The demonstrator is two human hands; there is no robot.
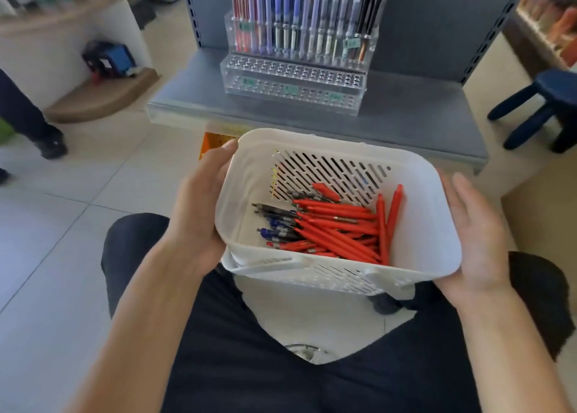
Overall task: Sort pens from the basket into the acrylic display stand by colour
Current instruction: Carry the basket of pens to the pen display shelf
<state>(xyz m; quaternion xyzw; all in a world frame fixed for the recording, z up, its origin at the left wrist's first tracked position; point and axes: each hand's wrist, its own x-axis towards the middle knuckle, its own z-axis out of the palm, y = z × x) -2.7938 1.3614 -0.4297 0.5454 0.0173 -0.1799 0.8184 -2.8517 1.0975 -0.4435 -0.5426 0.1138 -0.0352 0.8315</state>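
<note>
a white slatted basket (pixel 418 225) is held above the lap, tilted away from the wearer, between two hands. the left hand (pixel 199 206) is wrapped round the basket's left wall, thumb laid along the rim. the right hand (pixel 477 234) is pressed flat against the right wall, its fingers straight. inside the basket, red pens (pixel 337 228) are heaped toward the right, with a few blue and dark pens (pixel 278 222) at their left. the acrylic display stand (pixel 293 78) is set on a grey shelf (pixel 406 109) beyond the basket, its back row filled with upright pens, its front rows of holes bare.
</note>
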